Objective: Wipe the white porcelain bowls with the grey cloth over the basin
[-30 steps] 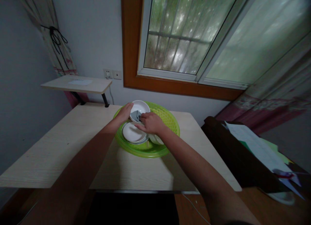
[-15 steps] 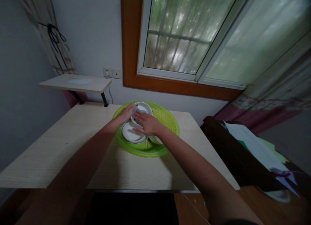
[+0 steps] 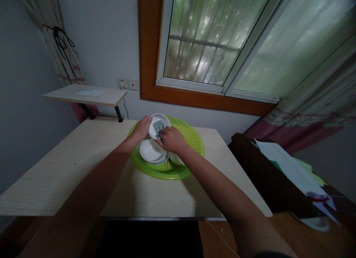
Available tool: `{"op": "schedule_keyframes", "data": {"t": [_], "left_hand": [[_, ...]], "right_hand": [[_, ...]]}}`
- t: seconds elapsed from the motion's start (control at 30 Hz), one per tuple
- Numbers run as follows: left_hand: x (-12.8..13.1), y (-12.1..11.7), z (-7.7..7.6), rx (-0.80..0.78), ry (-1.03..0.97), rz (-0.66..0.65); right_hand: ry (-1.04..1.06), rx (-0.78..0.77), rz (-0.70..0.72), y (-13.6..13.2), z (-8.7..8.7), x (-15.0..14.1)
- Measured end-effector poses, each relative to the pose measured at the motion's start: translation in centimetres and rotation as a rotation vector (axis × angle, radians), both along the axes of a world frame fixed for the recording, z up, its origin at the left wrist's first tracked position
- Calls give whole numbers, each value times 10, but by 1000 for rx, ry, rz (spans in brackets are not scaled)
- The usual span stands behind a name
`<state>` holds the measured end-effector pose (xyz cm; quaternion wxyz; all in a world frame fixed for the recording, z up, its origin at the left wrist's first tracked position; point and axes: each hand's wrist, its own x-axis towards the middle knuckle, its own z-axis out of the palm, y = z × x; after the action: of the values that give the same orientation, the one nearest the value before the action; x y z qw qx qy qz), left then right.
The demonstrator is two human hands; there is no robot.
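My left hand grips the left rim of a white dish, which is tilted over the back of a green plastic tray. A bunched grey cloth lies against the inside of the dish. The curled fingers of my right hand press the cloth there. Just below, another white dish rests on the tray, with a further rim showing under it. A whitish bowl is partly hidden by my right wrist. Between them stick out the ends of what look like chopsticks.
The tray stands on a pale wooden table. A small raised shelf with a paper on it is at the back left. Behind are a wall socket and a window. Papers lie on dark furniture to the right.
The dish has tilted up a little and shifted left in my left hand. My right hand's fingers, flat over the dish before, are now bunched on the cloth at its right side.
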<state>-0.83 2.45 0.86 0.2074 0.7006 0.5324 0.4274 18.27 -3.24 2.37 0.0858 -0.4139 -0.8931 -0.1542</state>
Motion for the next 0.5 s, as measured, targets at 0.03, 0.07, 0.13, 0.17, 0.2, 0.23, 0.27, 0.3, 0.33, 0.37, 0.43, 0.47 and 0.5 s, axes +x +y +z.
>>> {"op": "schedule_keyframes", "data": {"t": [0.03,0.07,0.13,0.17,0.2,0.23,0.27,0.3,0.33,0.37,0.43,0.47,0.5], "left_hand": [[0,-1,1,2,7,15],[0,-2,1,6,17,23],[-1,-3,1,23,41,30],[-1,-3,0,30,54,33],[-1,-2,-1,35,62,38],[-1,-2,-2,37,64,40],[-1,-1,-3,38,59,39],[-1,-1,-3,36,50,37],[-1,0,-4,33,41,31],[-1,0,-4,30,36,19],[0,0,-5,23,45,-19],[1,1,-5,22,52,-40],[2,1,-5,23,58,-64]], "right_hand": [[-7,-12,17,0,1,0],[-13,-28,39,-1,1,0],[-18,-71,89,0,0,1],[-12,-94,116,0,-1,2],[3,-116,145,0,-2,3],[28,-133,174,1,-4,3],[58,-145,203,1,-6,3],[88,-154,230,1,-7,3],[112,-159,252,2,-9,2],[127,-159,268,2,-11,1],[128,-143,280,4,-15,0],[119,-130,275,5,-16,0],[109,-112,264,6,-18,0]]}}
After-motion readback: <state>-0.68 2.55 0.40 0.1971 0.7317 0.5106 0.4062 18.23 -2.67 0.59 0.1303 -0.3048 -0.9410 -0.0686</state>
